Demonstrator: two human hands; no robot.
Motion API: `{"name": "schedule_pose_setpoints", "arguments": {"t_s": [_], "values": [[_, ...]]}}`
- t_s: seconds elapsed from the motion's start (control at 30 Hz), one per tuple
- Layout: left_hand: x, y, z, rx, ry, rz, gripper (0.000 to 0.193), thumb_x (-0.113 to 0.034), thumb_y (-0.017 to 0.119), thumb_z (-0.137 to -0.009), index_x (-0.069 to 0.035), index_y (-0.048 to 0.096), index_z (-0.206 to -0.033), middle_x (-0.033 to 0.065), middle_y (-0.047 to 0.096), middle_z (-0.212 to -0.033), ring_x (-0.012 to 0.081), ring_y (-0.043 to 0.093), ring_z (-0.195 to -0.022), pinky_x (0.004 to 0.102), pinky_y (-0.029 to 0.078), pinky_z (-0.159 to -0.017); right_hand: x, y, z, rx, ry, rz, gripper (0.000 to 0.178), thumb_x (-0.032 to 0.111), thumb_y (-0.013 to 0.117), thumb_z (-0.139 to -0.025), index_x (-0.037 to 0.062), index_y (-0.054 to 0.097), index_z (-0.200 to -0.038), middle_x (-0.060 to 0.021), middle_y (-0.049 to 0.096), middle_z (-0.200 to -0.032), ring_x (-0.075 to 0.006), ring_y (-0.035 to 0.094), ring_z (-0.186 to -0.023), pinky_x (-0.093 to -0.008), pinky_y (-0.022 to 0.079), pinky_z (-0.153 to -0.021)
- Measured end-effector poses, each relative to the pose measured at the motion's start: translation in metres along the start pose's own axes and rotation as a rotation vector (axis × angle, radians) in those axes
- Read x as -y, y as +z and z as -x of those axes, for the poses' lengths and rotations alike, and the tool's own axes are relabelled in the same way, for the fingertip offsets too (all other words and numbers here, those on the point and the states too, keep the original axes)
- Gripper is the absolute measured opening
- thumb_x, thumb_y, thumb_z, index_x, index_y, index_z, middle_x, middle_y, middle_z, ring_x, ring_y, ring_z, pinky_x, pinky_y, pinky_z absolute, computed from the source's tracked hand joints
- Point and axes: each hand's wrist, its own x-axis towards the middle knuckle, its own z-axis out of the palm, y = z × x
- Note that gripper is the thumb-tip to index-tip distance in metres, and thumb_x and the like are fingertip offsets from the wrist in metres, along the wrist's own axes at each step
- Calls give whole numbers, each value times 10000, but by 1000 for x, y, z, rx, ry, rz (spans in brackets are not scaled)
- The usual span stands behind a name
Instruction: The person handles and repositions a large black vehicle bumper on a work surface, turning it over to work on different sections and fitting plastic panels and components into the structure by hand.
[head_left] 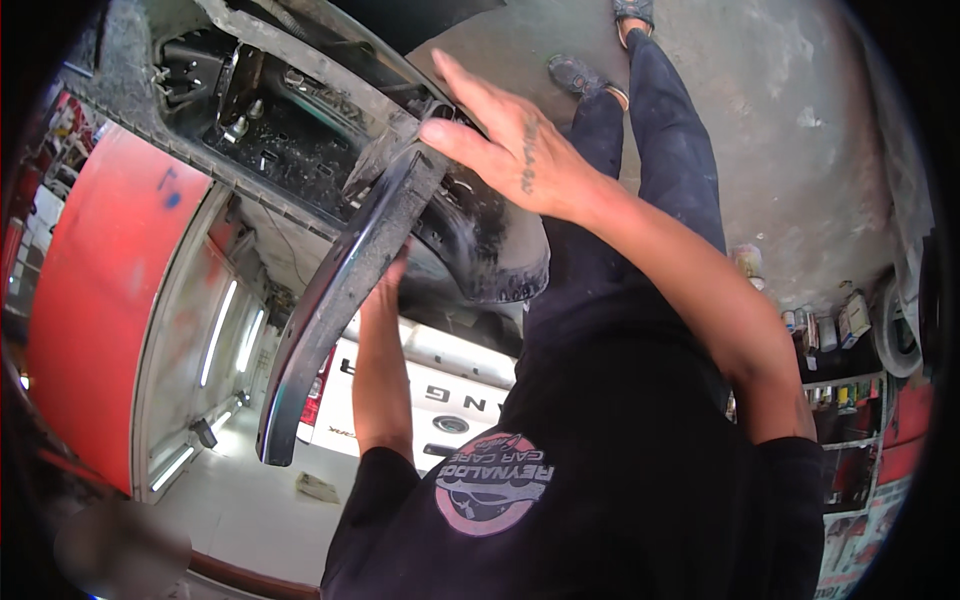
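Note:
A dark, dusty car body panel with a long curved edge lies across the upper middle, in front of me. My right hand rests on its upper end, fingers stretched out and thumb apart. My left hand reaches up behind the panel from below. The panel hides most of it, so its fingers do not show. Beside the right wrist, a dark curved arch-shaped piece has a row of small notches along its rim. To the upper left, a dark recessed inner panel shows slots and bolt-like metal fittings.
A large red panel stands at the left, beside a bright area with tube lights. Beyond my left arm is a white pickup tailgate. Shelves with bottles and cans stand at the right. My shoes are on the grey floor.

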Motion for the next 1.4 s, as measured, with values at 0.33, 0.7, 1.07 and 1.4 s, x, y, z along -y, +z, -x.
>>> {"name": "schedule_pose_setpoints", "arguments": {"t_s": [0.33, 0.7, 1.07, 1.4], "values": [[33, 49, 36, 236, 49, -111, 531, -286, 540, -1024, -67, 432, -1495, 85, 474, -1530, 289, 415, -1426, 456, 296, -1216, -9, 21, 34, -11, 94, -216, 759, 509, 452, -1045, -36, 282, -1545, -292, 389, -1537, -385, 364, -1457, -411, 296, -1186], [37, 58, 41, 181, 26, -52, 486, -286, 297, -1102, -24, 394, -1500, 121, 441, -1546, 294, 399, -1435, 446, 289, -1224, -11, 23, 36, -63, 75, -206, 760, 526, 451, -1039, -45, 322, -1524, -299, 445, -1490, -394, 422, -1413, -417, 335, -1157], [48, 89, 83, 139, 105, -55, 504, -314, 312, -1105, -17, 368, -1507, 112, 436, -1547, 269, 392, -1432, 419, 274, -1213, -12, 22, 36, -76, 51, -187, 775, 540, 462, -1026, -55, 348, -1508, -294, 453, -1489, -394, 431, -1407, -413, 334, -1160], [81, 44, 69, 71, 540, -850, 757, 185, 582, -818, -4, 318, -1502, 126, 521, -1393, 216, 511, -1277, 333, 361, -1119, -7, 23, 34, -57, 92, -215, 799, 574, 480, -1011, -42, 364, -1506, -285, 468, -1481, -393, 434, -1405, -415, 341, -1156]]}}
